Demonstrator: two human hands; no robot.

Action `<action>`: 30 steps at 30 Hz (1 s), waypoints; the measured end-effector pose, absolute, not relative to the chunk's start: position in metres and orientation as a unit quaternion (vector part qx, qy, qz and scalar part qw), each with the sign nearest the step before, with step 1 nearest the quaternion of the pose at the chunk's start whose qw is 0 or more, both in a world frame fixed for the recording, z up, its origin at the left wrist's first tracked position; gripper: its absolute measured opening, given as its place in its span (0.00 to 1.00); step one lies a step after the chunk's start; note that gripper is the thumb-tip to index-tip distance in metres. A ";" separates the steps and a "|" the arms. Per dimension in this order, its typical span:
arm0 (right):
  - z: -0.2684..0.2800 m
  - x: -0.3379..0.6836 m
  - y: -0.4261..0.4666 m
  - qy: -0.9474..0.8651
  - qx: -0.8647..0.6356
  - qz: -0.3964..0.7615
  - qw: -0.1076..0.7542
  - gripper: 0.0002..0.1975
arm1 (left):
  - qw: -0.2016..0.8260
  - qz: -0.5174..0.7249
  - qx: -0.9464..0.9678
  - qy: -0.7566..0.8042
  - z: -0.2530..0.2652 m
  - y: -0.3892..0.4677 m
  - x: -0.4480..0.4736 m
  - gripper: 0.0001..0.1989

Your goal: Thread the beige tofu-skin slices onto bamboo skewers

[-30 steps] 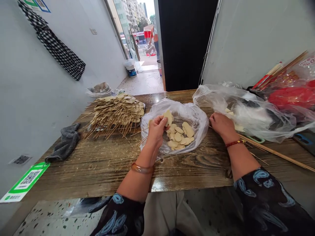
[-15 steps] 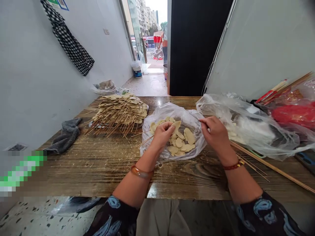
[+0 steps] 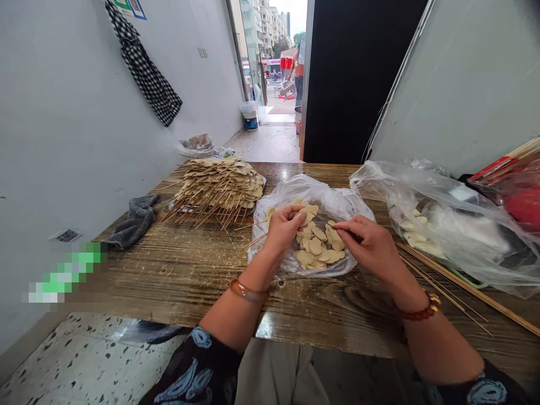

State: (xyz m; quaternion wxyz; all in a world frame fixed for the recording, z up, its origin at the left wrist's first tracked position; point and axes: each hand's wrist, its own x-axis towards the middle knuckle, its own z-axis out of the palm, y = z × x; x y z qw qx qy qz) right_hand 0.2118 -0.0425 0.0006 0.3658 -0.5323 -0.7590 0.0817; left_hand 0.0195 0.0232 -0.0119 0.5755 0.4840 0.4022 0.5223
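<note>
My left hand (image 3: 284, 229) is closed, pinching a flat, pale yellow food slice (image 3: 310, 214) above an opened clear plastic bag (image 3: 270, 194). Thin sticks (image 3: 255, 242) jut out to the left from under that hand; whether it grips them is hidden. Opposite it, my right hand (image 3: 369, 244) pinches what looks like a thin bamboo skewer (image 3: 334, 226), mostly covered by the fingers. Between and below both hands, several loose slices (image 3: 315, 246) lie in the bag. A tall heap of skewered slices (image 3: 223, 185) rests on a tray at the left.
A grey cloth (image 3: 134, 219) lies at the left table edge. To the right are bare bamboo skewers (image 3: 468, 287), a large clear bag with pale contents (image 3: 459, 230), and a red packet (image 3: 523, 205). The wooden table (image 3: 177, 287) ends just before my body.
My right hand has come lower and closer to the slice in my left hand. My left hand keeps its pinch. The whole view has shifted, so the scene sits farther right.
</note>
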 end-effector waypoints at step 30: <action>-0.015 0.206 -0.038 -0.774 -0.533 0.051 0.338 0.14 | 0.460 0.528 0.582 0.413 -0.012 0.022 0.023 0.08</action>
